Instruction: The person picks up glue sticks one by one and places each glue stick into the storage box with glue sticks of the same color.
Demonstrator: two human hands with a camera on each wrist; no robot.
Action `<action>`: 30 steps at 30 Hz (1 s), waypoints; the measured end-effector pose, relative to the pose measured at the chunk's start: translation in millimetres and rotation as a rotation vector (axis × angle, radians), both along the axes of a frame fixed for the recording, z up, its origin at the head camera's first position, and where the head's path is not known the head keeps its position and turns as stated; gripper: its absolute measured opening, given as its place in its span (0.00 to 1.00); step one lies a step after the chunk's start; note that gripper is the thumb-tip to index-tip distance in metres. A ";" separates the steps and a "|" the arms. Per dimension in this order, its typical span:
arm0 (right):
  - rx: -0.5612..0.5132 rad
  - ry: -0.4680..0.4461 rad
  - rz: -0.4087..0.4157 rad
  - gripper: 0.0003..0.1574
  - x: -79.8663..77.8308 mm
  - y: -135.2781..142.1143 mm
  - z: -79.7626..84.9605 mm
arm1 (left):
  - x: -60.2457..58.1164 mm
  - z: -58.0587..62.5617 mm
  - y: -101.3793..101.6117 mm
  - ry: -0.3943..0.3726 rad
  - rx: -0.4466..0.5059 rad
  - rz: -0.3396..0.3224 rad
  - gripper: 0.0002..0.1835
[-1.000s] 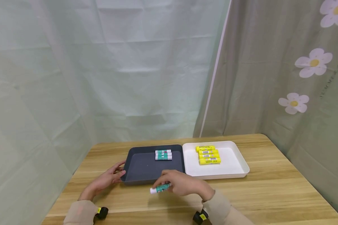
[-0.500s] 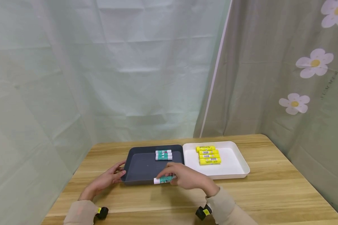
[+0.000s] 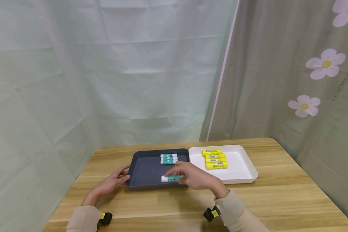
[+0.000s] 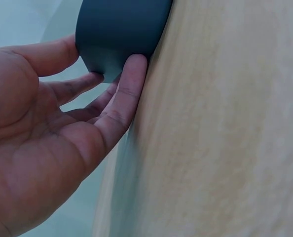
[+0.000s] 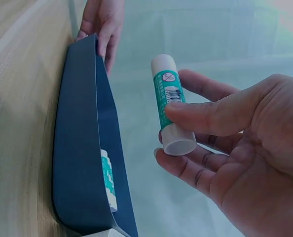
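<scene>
A white glue stick with a green label point(image 5: 168, 106) is pinched between the thumb and fingers of my right hand point(image 3: 192, 175), over the near side of the dark grey tray point(image 3: 143, 186). In the right wrist view it is clear of the tray's wall, cap end tilted away. Three matching glue sticks point(image 3: 169, 159) lie side by side at the back right inside that tray. My left hand point(image 3: 114, 181) rests at the tray's left end; in the left wrist view its extended fingers point(image 4: 129, 86) touch the outer corner wall.
A white tray point(image 3: 240, 174) adjoins the dark one on its right and holds several yellow tubes point(image 3: 216, 160) in a row. Both trays stand on a wooden table point(image 3: 281, 190). Pale curtains point(image 3: 150, 80) hang behind and at the sides.
My right hand has moved away from me and slightly right, carrying the glue stick from in front of the dark tray to over its near side. My left hand has stayed at the tray's end.
</scene>
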State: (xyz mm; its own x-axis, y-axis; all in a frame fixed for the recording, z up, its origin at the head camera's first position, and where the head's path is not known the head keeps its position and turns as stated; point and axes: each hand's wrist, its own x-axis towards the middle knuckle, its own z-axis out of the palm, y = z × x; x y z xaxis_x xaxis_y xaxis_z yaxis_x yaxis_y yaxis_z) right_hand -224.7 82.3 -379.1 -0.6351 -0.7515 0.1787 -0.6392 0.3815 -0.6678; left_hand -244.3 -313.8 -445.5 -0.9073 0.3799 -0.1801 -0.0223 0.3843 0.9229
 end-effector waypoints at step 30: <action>0.012 -0.177 0.015 0.26 -80.3 6.9 17.4 | -1.5 2.4 1.5 0.011 0.015 -0.005 0.39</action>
